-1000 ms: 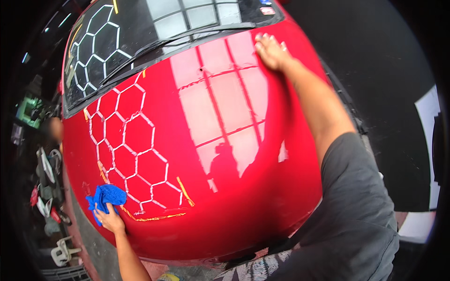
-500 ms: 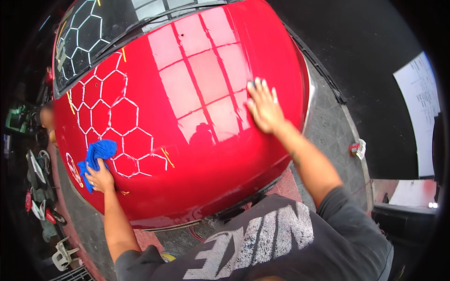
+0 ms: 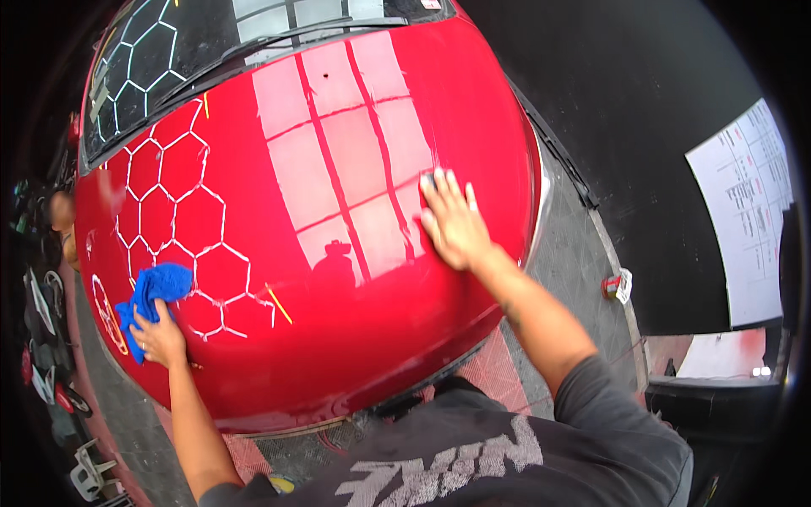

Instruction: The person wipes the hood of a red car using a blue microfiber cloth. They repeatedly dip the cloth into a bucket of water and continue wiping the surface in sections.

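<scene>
A glossy red car hood spreads in front of me. My left hand is closed on a crumpled blue cloth, which rests on the hood at the left beside the oval emblem. White tape hexagons cover the hood's left side, just beyond the cloth. On the right, my right hand lies with fingers nearly straight, pressing a small dark pad against the paint. Most of that pad is hidden under the fingers, so its exact kind cannot be made out.
The windshield and wiper stand beyond the hood. Printed sheets hang on the dark wall at right. A small red can sits by the wall's base. At far left are motorcycles, a white plastic chair and part of another person.
The whole view has shifted, bringing the hood lower and left. My right hand with the dark pad has slid slightly toward me over the paint. The left hand keeps the cloth near the emblem.
</scene>
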A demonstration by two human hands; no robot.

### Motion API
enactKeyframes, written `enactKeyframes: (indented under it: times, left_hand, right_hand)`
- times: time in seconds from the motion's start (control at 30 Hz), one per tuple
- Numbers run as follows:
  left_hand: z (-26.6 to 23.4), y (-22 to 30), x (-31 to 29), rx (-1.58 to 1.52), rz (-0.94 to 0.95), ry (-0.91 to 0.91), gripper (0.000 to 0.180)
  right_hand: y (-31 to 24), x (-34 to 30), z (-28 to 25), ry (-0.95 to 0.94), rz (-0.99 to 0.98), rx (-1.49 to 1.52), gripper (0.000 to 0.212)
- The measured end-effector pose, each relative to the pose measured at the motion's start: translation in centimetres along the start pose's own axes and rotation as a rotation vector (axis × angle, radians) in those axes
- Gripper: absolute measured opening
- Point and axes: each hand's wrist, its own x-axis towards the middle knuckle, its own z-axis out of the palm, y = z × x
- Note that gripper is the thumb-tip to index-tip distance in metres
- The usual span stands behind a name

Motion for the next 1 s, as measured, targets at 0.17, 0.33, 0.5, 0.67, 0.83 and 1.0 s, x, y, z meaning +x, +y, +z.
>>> enactKeyframes:
  times: [0.17, 0.33, 0.5, 0.67, 0.83, 1.0]
  left_hand:
    - [0.6, -2.1, 0.6, -0.018, 0.025, 0.038, 0.077]
    - [2.9, -5.2, 2.5, 0.020, 0.200, 0.097, 0.075]
    - [2.3, -4.2, 2.1, -0.005, 0.134, 0.031, 0.078]
    - [0.3, -0.4, 0.8, -0.038, -0.009, -0.004, 0.083]
    - [-0.9, -0.2, 0.7, -0.017, -0.035, -0.018, 0.088]
    - [-0.7, 1.6, 0.0, -0.031, 0.004, -0.052, 0.088]
  right_hand:
    - [7.3, 25.4, -1.3, 0.024, -0.004, 0.010, 0.069]
    - [14.6, 43.4, -2.9, 0.059, 0.046, 0.066, 0.074]
    - [13.1, 41.0, -0.5, 0.098, -0.008, 0.033, 0.068]
    - [6.3, 17.8, -1.2, -0.023, 0.011, 0.052, 0.069]
    - [-3.6, -9.2, 0.5, -0.029, -0.014, 0.114, 0.071]
    - [-7.9, -24.4, 5.5, -0.122, 0.065, 0.191, 0.072]
